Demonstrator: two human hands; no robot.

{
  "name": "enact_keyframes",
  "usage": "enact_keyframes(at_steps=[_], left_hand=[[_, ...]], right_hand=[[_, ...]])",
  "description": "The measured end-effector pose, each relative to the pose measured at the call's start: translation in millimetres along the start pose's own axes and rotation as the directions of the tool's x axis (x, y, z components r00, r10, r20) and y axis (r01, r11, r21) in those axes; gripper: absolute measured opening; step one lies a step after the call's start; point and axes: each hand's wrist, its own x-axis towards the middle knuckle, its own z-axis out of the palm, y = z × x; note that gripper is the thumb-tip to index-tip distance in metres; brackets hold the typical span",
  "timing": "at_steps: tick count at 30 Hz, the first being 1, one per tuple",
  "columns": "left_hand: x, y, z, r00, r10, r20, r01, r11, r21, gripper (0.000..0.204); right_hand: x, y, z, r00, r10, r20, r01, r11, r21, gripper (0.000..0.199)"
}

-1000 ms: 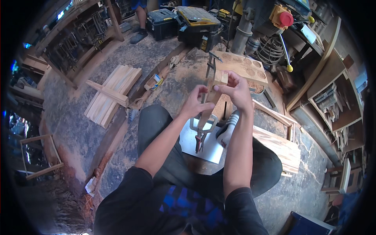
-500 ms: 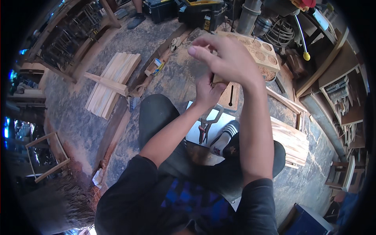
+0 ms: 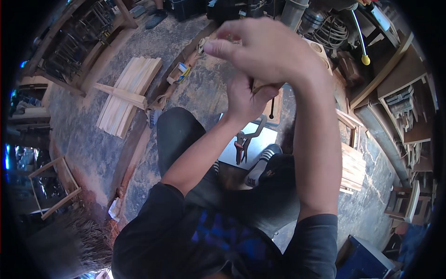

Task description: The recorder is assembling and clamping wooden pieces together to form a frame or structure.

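In front of me, both my hands are raised close together. My left hand (image 3: 246, 100) is closed, its thumb reaching right beside a small sliver of tan material that shows between the hands. Above it, my right hand (image 3: 267, 49) bends over with curled fingers and its thumb pointing left. The back of that hand hides its palm, so whatever it grips cannot be made out. Below the hands, a locking C-clamp (image 3: 240, 146) lies on a pale, shiny plate (image 3: 226, 151) between my legs. A brown board (image 3: 277, 116) with a dark keyhole-shaped slot sits just beyond the plate.
Stacked light wood strips (image 3: 123, 104) lie on the floor at left, with more wood strips (image 3: 353, 167) at right. A board with round recesses (image 3: 318, 49) is partly behind my right hand. A yellow-knobbed lever (image 3: 365, 59) hangs at far right. A blue box (image 3: 364, 260) stands lower right.
Both hands have come up and look larger, and the right forearm has shifted rightward. My view has tilted slightly. The clamp remains on the plate.
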Motion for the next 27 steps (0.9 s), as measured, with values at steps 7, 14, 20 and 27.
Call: enact_keyframes(at_steps=[7,14,20,27], left_hand=[[-28,-78,-7,0.999,-0.042,0.034,0.037,0.989,0.142,0.074],[-29,-93,-5,1.0,-0.011,-0.016,0.014,0.983,0.181,0.084],[-21,-79,-8,0.999,0.023,-0.042,-0.014,0.977,0.211,0.083],[2,-56,-8,0.998,-0.022,0.063,0.008,0.979,0.205,0.079]], right_hand=[[27,44,42,0.928,0.186,0.323,-0.129,0.973,-0.192,0.058],[22,41,42,0.961,0.182,0.209,-0.166,0.982,-0.092,0.061],[27,34,42,0.97,0.169,0.174,-0.157,0.985,-0.077,0.061],[26,21,6,0.996,0.057,0.07,-0.05,0.995,-0.092,0.05]])
